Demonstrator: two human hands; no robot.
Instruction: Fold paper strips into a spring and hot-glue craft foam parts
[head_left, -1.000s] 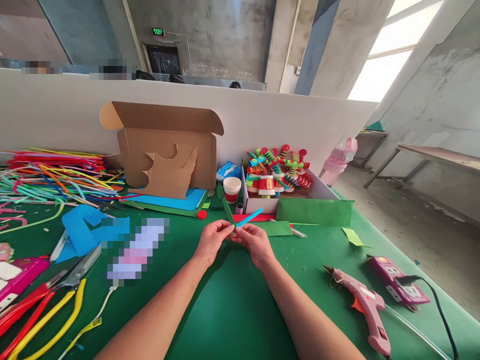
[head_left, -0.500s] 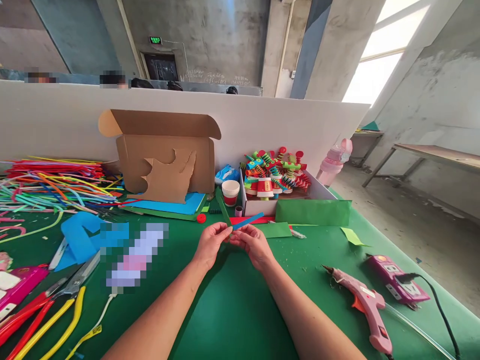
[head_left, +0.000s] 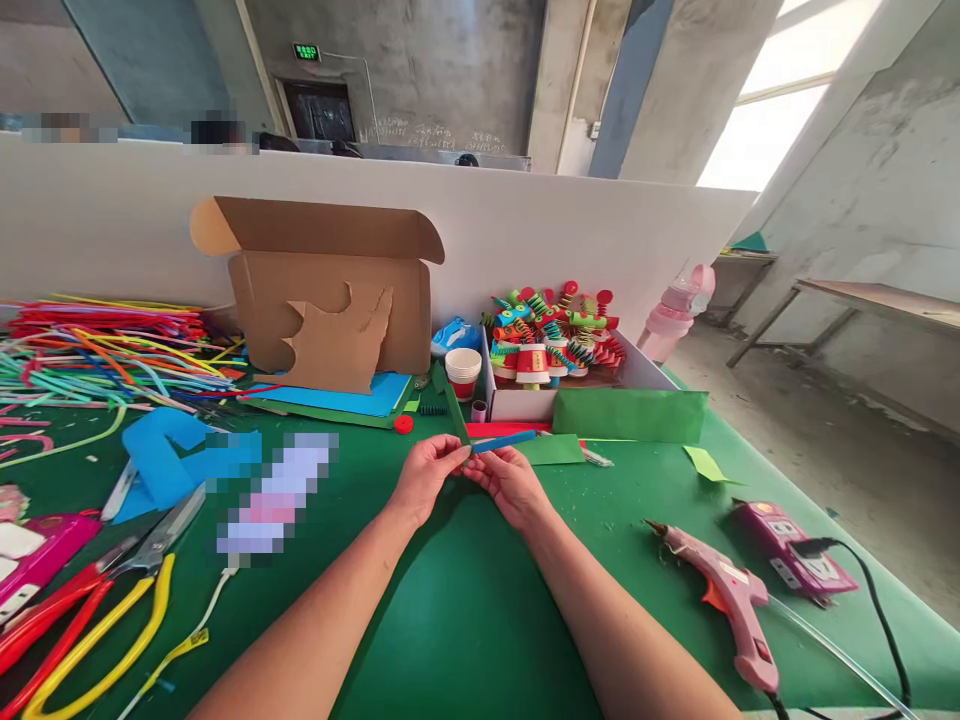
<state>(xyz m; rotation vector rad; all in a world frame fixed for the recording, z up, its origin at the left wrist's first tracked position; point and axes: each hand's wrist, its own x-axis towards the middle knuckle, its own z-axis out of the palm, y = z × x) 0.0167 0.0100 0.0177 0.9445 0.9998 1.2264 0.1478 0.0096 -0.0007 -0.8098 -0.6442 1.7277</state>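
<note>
Over the middle of the green table, my two hands meet at the joined ends of two narrow paper strips. My left hand (head_left: 427, 478) is closed, its thumb and fingers pinching near the foot of the green paper strip (head_left: 456, 412), which points up and away. The fingers of my right hand (head_left: 514, 485) are closed under the blue paper strip (head_left: 514, 439), which slants out to the right. Both strips form a V at my fingertips. How the ends overlap is hidden by my fingers.
A pink glue gun (head_left: 727, 600) and a purple power strip (head_left: 795, 555) lie right. Large scissors (head_left: 112, 600) lie left, near blue paper (head_left: 165, 460). Behind stand paper cups (head_left: 463, 372), a box of paper-cup figures (head_left: 517, 405), an open cardboard box (head_left: 330, 235) and colourful pipe cleaners (head_left: 112, 350).
The blue strip now lies flatter and closer over my right fingers. My hands remain together with both strips between them. The view has tipped slightly downward.
</note>
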